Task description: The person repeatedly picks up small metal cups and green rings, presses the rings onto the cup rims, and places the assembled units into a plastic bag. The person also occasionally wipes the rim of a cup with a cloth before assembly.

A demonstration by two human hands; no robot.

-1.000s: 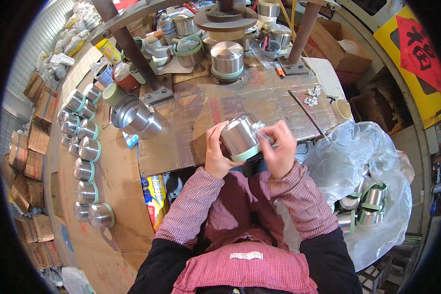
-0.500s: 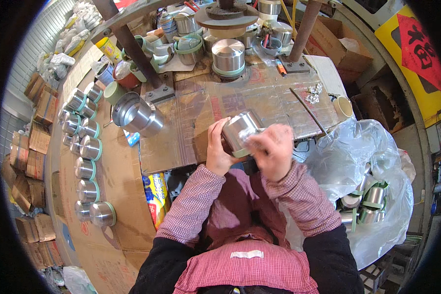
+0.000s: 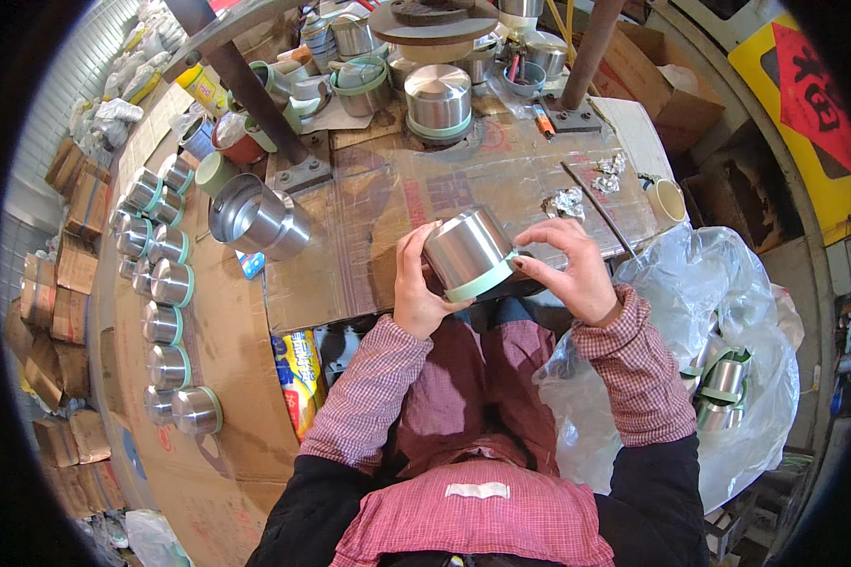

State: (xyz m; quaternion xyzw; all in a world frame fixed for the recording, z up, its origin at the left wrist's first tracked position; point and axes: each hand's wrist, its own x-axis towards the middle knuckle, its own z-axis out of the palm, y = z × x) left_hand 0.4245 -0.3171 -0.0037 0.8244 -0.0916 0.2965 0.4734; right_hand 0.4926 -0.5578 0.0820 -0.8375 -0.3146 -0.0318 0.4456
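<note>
A brushed-steel canister [image 3: 468,248] with a mint-green band around its lower edge is tilted in front of me, over the table's near edge. My left hand [image 3: 416,293] is wrapped round its left side, with the thumb below at the band. At the opposite side, my right hand [image 3: 572,269] has thumb and forefinger closed at the band's edge; a small dark spot shows between them. Just beyond that hand lies a crumpled piece of foil [image 3: 564,203] on the cardboard-covered table [image 3: 369,255].
Several similar canisters [image 3: 172,282] stand in rows at the left. A wide steel pot [image 3: 260,219] sits nearer. Under the press plate [image 3: 433,21] stands another canister [image 3: 438,102]. A thin rod [image 3: 598,206] lies at right, near a plastic bag [image 3: 671,312] holding canisters.
My right hand has stopped rubbing the canister and moved right to its band. A crumpled piece of foil now lies on the table beyond it. The canister is turned more upright.
</note>
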